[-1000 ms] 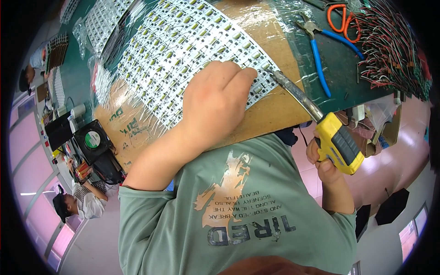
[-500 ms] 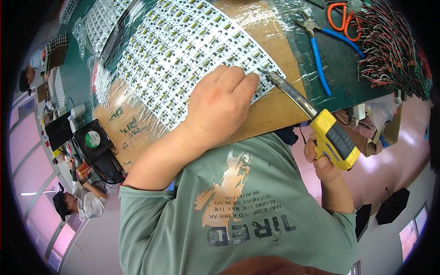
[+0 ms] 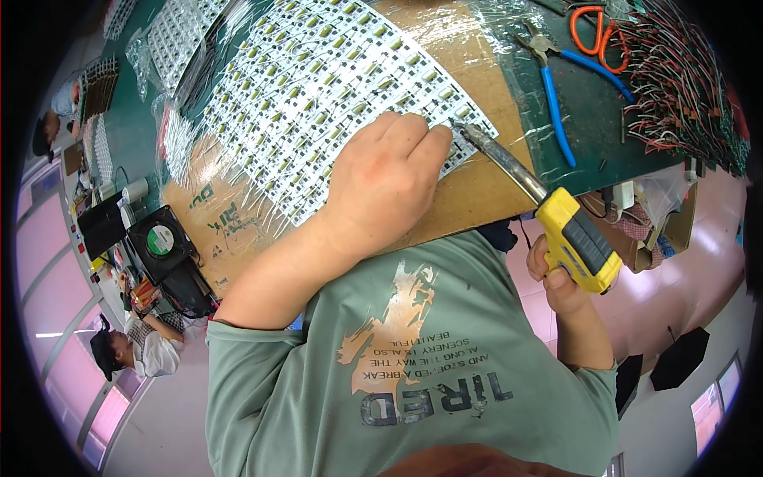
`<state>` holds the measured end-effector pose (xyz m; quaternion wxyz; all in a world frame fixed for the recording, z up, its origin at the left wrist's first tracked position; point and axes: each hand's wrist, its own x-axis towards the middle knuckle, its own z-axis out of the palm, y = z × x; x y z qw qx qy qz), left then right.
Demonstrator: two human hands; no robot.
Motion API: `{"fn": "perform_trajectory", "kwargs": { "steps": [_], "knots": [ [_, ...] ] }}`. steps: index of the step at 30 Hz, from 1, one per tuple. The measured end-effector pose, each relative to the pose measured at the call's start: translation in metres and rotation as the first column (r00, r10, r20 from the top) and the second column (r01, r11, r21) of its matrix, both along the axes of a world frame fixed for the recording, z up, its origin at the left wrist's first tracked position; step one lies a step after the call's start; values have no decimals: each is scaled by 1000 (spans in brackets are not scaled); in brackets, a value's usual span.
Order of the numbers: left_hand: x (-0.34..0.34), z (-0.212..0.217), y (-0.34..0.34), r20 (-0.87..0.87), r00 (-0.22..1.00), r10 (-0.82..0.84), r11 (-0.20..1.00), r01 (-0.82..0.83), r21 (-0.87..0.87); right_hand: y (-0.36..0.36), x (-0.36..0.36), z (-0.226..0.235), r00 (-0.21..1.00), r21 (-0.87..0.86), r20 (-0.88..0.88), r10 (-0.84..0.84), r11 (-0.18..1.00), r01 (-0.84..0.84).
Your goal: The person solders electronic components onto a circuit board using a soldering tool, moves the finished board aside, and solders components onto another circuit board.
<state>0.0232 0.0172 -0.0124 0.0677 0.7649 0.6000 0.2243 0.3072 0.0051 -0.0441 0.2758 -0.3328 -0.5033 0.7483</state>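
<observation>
Circuit panel (image 3: pixel 318 103): white sheet of many small boards, lying flat across the upper middle of the frame on a cardboard sheet (image 3: pixel 469 191) under clear plastic film.
Handling: looks thin, light and fairly stiff, but likely to snap along its scored rows; best pressed flat from above or taken by its bare edges, not by the tiny parts.
Left hand (image 3: pixel 381 187): palm down on the panel's lower right corner, fingers curled close together and pressing it still.
Soldering iron (image 3: pixel 556 219): yellow grip at centre right, its metal tip touching the panel just beside the left fingertips.
Right hand (image 3: pixel 560 278): fingers wrapped around the yellow grip from below.
Blue-handled pliers (image 3: pixel 552 87): upper right, on the green mat (image 3: pixel 596 127).
Orange scissors (image 3: pixel 592 28): top right, near the pliers.
Wire bundle (image 3: pixel 683 87): red and white, far upper right.
Small fan (image 3: pixel 159 242): black, left edge of the frame.
</observation>
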Motion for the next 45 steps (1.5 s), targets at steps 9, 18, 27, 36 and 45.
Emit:
{"fn": "perform_trajectory", "kwargs": {
  "steps": [9, 18, 27, 36, 45],
  "knots": [
    [0, 0, 0, -17, 1000, -2, 1000, 2, 4, -1, -2, 2, 997, -99, -58, -59, 994, 53],
    [3, -1, 2, -22, 1000, 0, 1000, 0, 21, -3, 0, 4, 994, -39, -12, -107, 994, 107],
    [6, 6, 0, 15, 998, -54, 994, 53, 97, -11, 18, 0, 995, -79, -65, -73, 995, 68],
    [9, 6, 0, 78, 997, -11, 1000, 11, 0, -19, 38, -14, 999, 11, 19, -41, 999, 41],
    [8, 8, 2, 80, 997, -5, 997, 11, -77, -18, 36, -18, 998, -24, -29, 46, 999, -47]
  ]
}}
